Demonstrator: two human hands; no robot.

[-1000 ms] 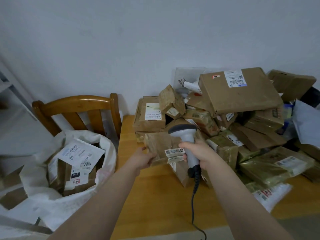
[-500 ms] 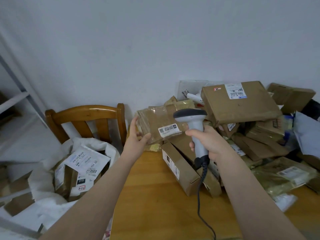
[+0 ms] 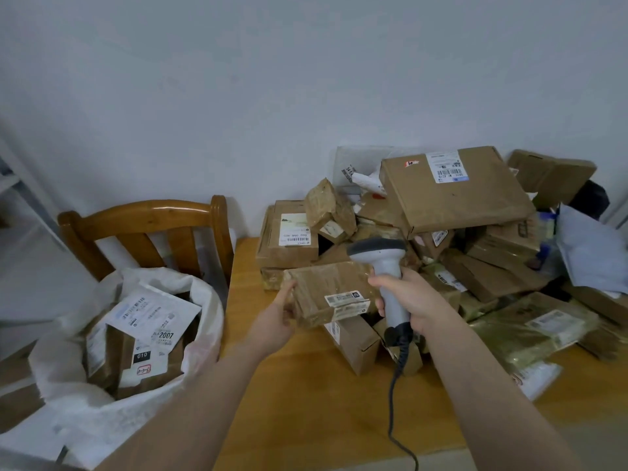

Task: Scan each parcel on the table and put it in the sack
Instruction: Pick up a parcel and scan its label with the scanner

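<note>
My left hand [image 3: 276,317] grips the left end of a taped brown parcel [image 3: 328,287] and holds it above the wooden table [image 3: 306,402], its white barcode label facing me. My right hand [image 3: 413,300] grips the handle of a grey barcode scanner [image 3: 382,256], whose head sits just above the parcel's right end. A heap of cardboard parcels [image 3: 455,195] covers the back right of the table. The white sack [image 3: 112,396] stands open at the left below the table edge, with several labelled parcels inside.
A wooden chair [image 3: 146,229] stands behind the sack against the white wall. The scanner's dark cable [image 3: 396,413] hangs down over the table's front edge. Gold-wrapped packets [image 3: 530,331] and a white plastic bag [image 3: 594,253] lie at the right.
The parcel in my left hand has come down from in front of the scanner to a lower spot over the table. The scanner and my right hand dropped with it.
</note>
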